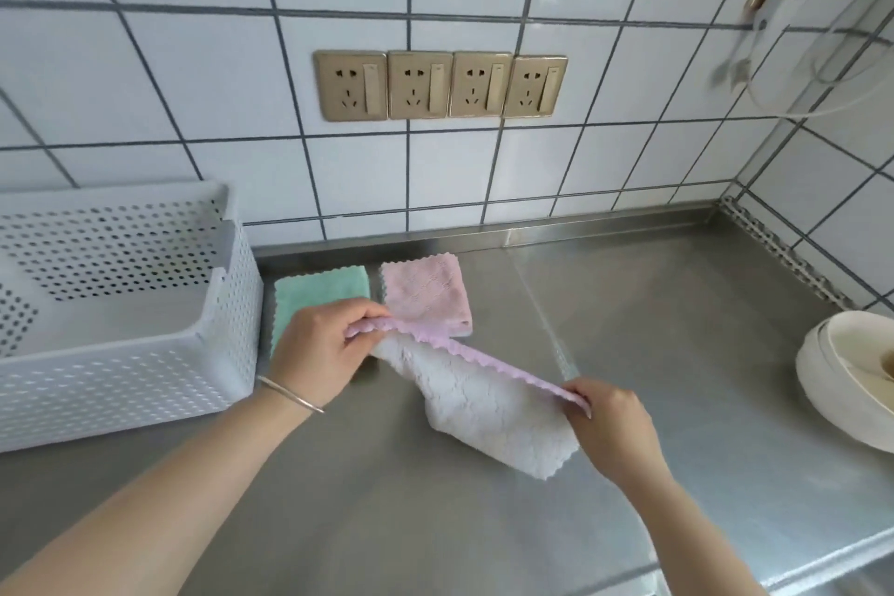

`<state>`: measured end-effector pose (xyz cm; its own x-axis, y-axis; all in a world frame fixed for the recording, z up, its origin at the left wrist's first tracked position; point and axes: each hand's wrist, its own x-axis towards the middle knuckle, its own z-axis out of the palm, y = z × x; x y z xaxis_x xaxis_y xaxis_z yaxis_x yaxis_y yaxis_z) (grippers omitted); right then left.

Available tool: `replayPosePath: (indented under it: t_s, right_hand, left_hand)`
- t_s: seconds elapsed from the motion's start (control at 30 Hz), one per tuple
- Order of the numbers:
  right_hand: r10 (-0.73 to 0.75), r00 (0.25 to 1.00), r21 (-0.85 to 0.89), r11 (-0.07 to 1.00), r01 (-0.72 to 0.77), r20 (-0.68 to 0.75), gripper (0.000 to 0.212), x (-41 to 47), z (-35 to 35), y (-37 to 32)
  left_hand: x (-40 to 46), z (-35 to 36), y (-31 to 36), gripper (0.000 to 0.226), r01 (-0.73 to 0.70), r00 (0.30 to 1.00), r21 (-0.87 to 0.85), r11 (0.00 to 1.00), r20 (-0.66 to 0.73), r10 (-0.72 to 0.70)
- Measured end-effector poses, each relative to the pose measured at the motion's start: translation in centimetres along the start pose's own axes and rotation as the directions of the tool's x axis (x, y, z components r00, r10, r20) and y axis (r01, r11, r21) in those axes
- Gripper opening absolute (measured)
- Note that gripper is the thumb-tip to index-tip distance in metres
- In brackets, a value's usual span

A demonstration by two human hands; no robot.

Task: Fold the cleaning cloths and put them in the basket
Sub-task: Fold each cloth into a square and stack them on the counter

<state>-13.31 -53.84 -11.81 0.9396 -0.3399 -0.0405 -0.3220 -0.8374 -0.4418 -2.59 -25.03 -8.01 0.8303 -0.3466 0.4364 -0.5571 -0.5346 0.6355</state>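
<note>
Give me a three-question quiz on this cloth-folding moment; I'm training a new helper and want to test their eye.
1. True or false: the white basket already holds a folded cloth.
2. Which folded cloth lies nearer the basket: A) the green cloth or B) the pink cloth?
3. What do the left hand and right hand hold between them?

Key:
1. False; no cloth shows inside it.
2. A.
3. The lilac-and-white cloth, pinched at both ends of its lilac edge.
</note>
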Motion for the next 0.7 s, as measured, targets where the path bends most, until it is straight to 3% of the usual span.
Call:
replayPosePath:
  t_s: [0.1, 0.2, 0.37, 0.53, 0.7]
  right_hand:
    - [0.013, 1.0, 0.182, 0.983, -0.014, 0.004, 0.013, 1.6, -1.8, -3.2]
    - [0.055, 0.998, 0.406, 0.912, -0.058, 0.019, 0.016, 2.8, -3.7, -7.2]
    - [0.003, 0.999, 0.625, 0.78, 0.03, -0.051, 0.024, 3.0, -4.5, -13.1]
    - [-0.019, 0.995, 0.616, 0.784, 0.076, -0.099, 0.03, 1.2, -3.5, -14.7]
    - [-0.116, 0.989, 0.582, 0.812, 0.038, 0.096, 0.039, -2.2, -1.5, -11.2]
  left_hand:
    - [0.0, -3.5, -1.3, 0.023, 0.215, 0.962, -0.094, 0.972, -0.152, -0.228]
    - [0.3, -7.0, -1.8, 0.004, 0.349, 0.885, -0.19, 0.918, -0.257, -0.39]
    - [-0.3, -12.5, -2.0, 0.022, 0.399, 0.833, -0.189, 0.897, -0.334, -0.441]
    - [-4.0, -15.7, -1.7, 0.018, 0.408, 0.858, -0.194, 0.892, -0.253, -0.448]
    - [-11.3, -15.4, -2.8, 0.033, 0.48, 0.874, -0.244, 0.842, 0.049, -0.484]
